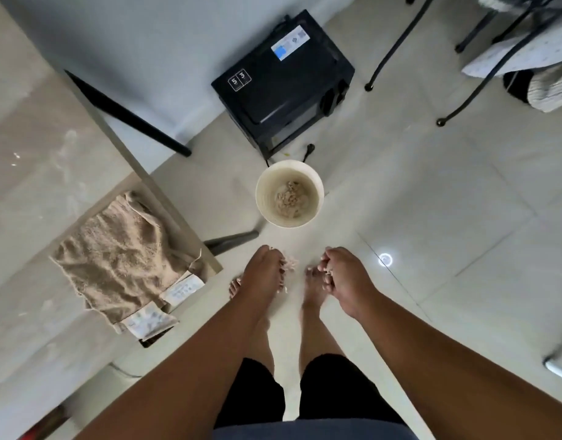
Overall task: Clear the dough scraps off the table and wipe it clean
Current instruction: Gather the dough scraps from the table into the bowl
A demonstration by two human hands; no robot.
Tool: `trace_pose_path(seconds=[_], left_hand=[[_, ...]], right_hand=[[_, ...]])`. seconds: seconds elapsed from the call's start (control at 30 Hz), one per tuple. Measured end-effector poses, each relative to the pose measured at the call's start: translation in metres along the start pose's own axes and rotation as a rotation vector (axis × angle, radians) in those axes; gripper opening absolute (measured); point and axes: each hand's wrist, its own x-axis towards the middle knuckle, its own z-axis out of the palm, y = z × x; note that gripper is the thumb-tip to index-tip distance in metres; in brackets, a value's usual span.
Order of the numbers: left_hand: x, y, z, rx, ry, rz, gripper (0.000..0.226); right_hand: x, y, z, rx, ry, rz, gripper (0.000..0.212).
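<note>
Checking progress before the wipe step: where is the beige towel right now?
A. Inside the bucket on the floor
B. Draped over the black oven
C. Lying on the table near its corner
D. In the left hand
C: the towel lies crumpled on the table by its corner, while the left hand holds dough scraps and the bucket contains only scraps.

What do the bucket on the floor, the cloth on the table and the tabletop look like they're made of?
The bucket looks like cream plastic: smooth thin wall, dull sheen, dough scraps inside. The cloth looks like beige terry towelling: nubbly looped pile, soft folds, sewn labels. The tabletop looks like glossy polished stone or laminate, reflecting light with floury smears; which one I cannot tell.
</note>
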Motion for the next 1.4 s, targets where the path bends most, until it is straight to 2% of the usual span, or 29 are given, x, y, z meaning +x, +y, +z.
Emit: trace_pose_path(seconds=[0.17,0.5,0.63,0.73,0.83,0.93,1.03,1.13,1.3,1.4], left_hand=[[0.060,-0.005,0.027,-0.083,0.026,-0.043,0.010],[0.178,-0.013,0.058,-0.385,0.104,-0.137,0.012],[0.213,-0.018,0.070,-0.460,0.137,-0.163,0.017],[0.229,-0.021,0.077,-0.508,0.149,-0.159,0.015],[0.237,-0.022,0.081,-0.552,0.155,-0.172,0.022],[0.244,-0.022,0.079,-0.573,0.170,-0.176,0.022],[0.253,-0.021,0.077,-0.570,0.119,-0.166,0.021],[0.258,-0.017,0.079,-0.608,0.165,-0.171,0.010],[0.261,-0.012,0.080,-0.741,0.189,-0.134,0.040],[0.261,-0.013,0.079,-0.779,0.194,-0.135,0.044]], right_hand=[[0.060,0.000,0.011,-0.018,0.009,0.007,0.026],[0.169,-0.009,0.042,0.053,0.005,-0.036,0.019],[0.203,-0.016,0.045,0.025,0.061,-0.035,0.018],[0.218,-0.023,0.045,0.027,0.090,0.005,0.020],[0.226,-0.031,0.044,0.036,0.084,0.015,0.021],[0.230,-0.033,0.048,0.070,0.102,0.005,0.030],[0.233,-0.036,0.056,0.073,0.083,0.001,0.033],[0.235,-0.037,0.061,0.050,0.059,-0.024,0.029],[0.243,-0.040,0.068,0.053,0.013,-0.066,0.023],[0.243,-0.044,0.068,0.053,-0.003,-0.057,0.022]])
